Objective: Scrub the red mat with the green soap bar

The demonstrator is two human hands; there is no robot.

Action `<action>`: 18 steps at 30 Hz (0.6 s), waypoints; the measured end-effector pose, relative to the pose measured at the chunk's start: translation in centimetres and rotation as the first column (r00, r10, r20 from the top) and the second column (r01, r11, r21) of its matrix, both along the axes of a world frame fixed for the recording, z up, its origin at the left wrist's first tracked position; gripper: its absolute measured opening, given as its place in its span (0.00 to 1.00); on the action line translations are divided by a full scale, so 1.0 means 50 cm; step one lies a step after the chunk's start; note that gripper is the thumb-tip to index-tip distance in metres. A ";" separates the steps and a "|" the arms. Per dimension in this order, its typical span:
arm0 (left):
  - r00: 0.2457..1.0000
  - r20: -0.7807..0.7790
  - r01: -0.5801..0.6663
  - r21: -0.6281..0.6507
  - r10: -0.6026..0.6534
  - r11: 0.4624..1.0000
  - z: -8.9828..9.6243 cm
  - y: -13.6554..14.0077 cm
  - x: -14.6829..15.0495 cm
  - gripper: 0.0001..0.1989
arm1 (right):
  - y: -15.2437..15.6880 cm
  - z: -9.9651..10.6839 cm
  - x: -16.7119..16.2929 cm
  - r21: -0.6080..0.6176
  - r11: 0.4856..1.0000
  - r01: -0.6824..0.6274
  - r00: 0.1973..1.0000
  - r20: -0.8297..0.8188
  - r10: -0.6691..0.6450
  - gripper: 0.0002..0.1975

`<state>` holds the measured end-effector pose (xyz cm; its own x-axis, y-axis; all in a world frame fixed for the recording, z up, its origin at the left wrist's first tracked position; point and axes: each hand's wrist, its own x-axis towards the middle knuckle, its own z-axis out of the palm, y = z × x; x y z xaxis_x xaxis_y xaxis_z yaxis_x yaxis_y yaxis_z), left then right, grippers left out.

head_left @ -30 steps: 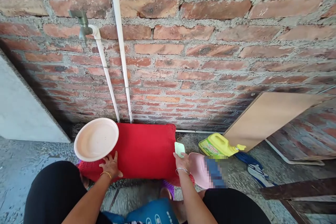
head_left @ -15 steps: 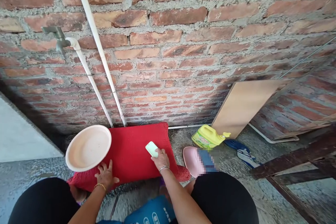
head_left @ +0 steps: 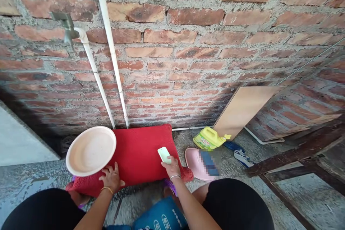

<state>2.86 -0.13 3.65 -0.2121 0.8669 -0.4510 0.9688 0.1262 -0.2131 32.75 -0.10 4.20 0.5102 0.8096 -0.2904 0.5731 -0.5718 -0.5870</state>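
My right hand [head_left: 171, 168] is closed round the near end of a pale green bar of soap [head_left: 163, 153] with rounded corners. The bar rests on or just above the right part of a red cloth [head_left: 140, 154] with textured ends. On the cloth's left near edge lies my left hand [head_left: 111, 178], fingers spread and holding nothing. Just beyond it, a cream plastic basin [head_left: 93, 151] stands over the cloth's left end. What supports the cloth is hidden beneath it.
A yellow jug [head_left: 209, 137] and a pink plastic scoop-like thing [head_left: 192, 156], partly blurred out, sit right of the cloth. Slippers [head_left: 239, 155] lie beyond. A tap [head_left: 67, 28] and white pipes run along the brick wall. A wooden frame [head_left: 291, 151] stands at right.
My right hand and the soap have shifted slightly toward the cloth's right end. My left hand stays spread near the basin. The whole view has turned a little.
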 end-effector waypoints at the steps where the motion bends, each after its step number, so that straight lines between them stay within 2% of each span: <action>1: 1.000 -0.003 0.008 0.012 -0.008 1.000 -0.002 -0.002 -0.001 0.50 | -0.004 -0.006 -0.010 0.008 1.000 -0.029 0.999 -0.015 0.029 0.19; 3: 1.000 -0.003 0.028 0.050 -0.028 0.998 -0.006 -0.006 -0.004 0.49 | -0.013 -0.013 -0.007 0.013 1.000 0.002 1.000 -0.019 -0.002 0.19; 5: 0.999 0.007 0.045 0.085 -0.046 0.995 -0.009 -0.010 -0.007 0.49 | -0.024 -0.009 0.025 0.003 0.994 0.112 0.994 -0.001 -0.112 0.20; 8: 0.998 0.027 0.051 0.101 -0.054 0.994 -0.006 -0.012 -0.010 0.47 | -0.038 0.005 0.086 -0.039 0.954 0.297 0.954 0.047 -0.295 0.20; 10: 0.998 0.030 0.051 0.096 -0.054 0.994 -0.002 -0.011 -0.011 0.46 | -0.043 0.011 0.102 -0.036 0.932 0.360 0.932 0.067 -0.357 0.21; 12: 0.998 0.031 0.047 0.084 -0.050 0.995 0.004 -0.008 -0.010 0.46 | -0.043 0.008 0.082 -0.001 0.937 0.350 0.935 0.061 -0.349 0.21; 15: 0.998 0.041 0.035 0.055 -0.037 0.998 0.011 -0.005 -0.009 0.47 | -0.037 -0.011 0.010 0.066 0.971 0.230 0.973 0.022 -0.232 0.21; 18: 0.998 0.050 0.028 0.041 -0.030 0.999 0.017 -0.003 -0.008 0.48 | -0.037 -0.028 -0.046 0.073 0.989 0.132 0.991 0.001 -0.133 0.21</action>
<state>2.44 -0.28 4.48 -0.1648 0.8901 -0.4248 0.9816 0.1058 -0.1593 30.44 -1.93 2.79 0.6159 0.7534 -0.2305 0.4983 -0.5991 -0.6267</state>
